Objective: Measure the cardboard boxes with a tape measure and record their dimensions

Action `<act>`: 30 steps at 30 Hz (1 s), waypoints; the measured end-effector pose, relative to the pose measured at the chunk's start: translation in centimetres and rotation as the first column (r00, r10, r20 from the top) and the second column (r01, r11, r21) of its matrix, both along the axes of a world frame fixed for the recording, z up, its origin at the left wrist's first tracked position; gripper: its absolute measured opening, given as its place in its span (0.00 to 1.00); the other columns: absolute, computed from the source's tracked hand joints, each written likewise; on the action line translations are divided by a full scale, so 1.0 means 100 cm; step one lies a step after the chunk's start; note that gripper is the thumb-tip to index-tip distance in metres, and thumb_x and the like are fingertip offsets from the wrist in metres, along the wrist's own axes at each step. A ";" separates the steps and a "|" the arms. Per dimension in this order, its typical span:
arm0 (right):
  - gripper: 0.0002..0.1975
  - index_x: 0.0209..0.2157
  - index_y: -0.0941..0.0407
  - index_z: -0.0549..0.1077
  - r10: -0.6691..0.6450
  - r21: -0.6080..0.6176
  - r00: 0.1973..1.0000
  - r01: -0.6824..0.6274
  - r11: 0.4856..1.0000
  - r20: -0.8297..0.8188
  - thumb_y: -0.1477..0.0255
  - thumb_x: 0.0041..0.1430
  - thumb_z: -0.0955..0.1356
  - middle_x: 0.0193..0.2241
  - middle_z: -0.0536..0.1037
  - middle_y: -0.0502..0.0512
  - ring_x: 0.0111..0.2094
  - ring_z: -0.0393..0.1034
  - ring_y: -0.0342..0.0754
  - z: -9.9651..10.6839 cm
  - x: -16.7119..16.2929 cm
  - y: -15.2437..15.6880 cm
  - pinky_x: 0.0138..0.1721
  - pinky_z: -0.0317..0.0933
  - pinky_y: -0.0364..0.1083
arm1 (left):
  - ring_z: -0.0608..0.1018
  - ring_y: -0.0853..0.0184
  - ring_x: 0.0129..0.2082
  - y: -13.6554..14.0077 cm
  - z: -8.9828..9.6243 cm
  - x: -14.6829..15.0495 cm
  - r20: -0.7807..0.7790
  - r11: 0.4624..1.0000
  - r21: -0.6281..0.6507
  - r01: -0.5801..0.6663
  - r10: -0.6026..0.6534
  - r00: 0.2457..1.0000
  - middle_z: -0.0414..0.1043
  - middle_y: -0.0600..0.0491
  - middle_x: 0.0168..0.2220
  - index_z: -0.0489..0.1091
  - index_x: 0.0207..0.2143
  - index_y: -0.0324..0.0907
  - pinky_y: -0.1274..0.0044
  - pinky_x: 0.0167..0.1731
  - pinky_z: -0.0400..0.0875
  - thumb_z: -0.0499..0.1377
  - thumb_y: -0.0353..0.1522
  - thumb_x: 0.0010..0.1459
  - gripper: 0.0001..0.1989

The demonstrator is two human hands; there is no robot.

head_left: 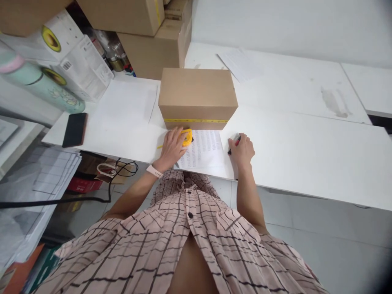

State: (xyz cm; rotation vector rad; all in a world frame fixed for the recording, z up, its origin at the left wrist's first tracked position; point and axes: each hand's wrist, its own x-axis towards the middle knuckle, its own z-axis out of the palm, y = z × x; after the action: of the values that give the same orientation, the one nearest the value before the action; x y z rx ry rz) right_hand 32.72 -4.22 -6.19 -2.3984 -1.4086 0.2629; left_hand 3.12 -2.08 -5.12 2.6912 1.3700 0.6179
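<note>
My left hand (pixel 174 147), with a pale band on its wrist, is closed over a yellow tape measure (pixel 187 138) by the near side of a cardboard box (pixel 197 87). A short yellow end (pixel 159 146) pokes out left of that hand. Under the tape measure and box edge lies a printed sheet (pixel 206 151) with columns of small text. To the right of the sheet, my right hand (pixel 243 150) rests on the table, its fingers wrapped round a red and black pen (pixel 234 145). A yellow strip (pixel 196 121) runs along the box's near face.
A phone (pixel 75 130), a mint bottle (pixel 45 83) and blank paper (pixel 125 102) occupy the left of the white table (pixel 306 151). Large cartons (pixel 150 53) are stacked behind. Another sheet (pixel 237 63) lies at the back. A black cable (pixel 110 190) hangs below the table's left edge.
</note>
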 end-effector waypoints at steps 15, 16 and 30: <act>0.18 0.46 0.58 0.75 0.022 0.300 0.754 0.235 0.925 -0.657 0.69 0.56 0.63 0.26 0.77 0.53 0.27 0.72 0.49 0.015 0.026 -0.041 0.36 0.68 0.51 | 0.74 0.56 0.60 -0.096 -0.054 0.011 0.036 0.949 0.137 0.284 -0.292 0.956 0.74 0.40 0.57 0.66 0.61 0.35 0.62 0.61 0.70 0.48 0.21 0.66 0.23; 0.18 0.45 0.58 0.75 0.098 0.348 0.643 0.274 0.896 -0.759 0.67 0.56 0.63 0.27 0.78 0.53 0.27 0.73 0.48 0.020 0.027 -0.046 0.36 0.69 0.51 | 0.74 0.56 0.60 -0.095 -0.054 0.012 0.037 0.947 0.132 0.292 -0.299 0.953 0.74 0.39 0.57 0.66 0.61 0.35 0.62 0.61 0.69 0.48 0.21 0.66 0.22; 0.19 0.31 0.53 0.70 0.304 0.357 0.481 0.020 0.934 -0.822 0.54 0.68 0.62 0.16 0.64 0.44 0.19 0.62 0.43 0.012 -0.093 -0.075 0.26 0.60 0.45 | 0.80 0.61 0.48 -0.088 -0.045 0.020 0.174 0.942 0.188 0.280 -0.312 0.934 0.79 0.45 0.44 0.72 0.50 0.38 0.63 0.54 0.78 0.53 0.25 0.67 0.13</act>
State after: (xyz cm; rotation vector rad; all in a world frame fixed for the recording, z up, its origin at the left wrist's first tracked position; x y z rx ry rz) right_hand 23.37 -11.69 -5.04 -1.4325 -1.0018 1.0473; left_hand 5.14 -10.85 -9.63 2.7811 0.8753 0.9712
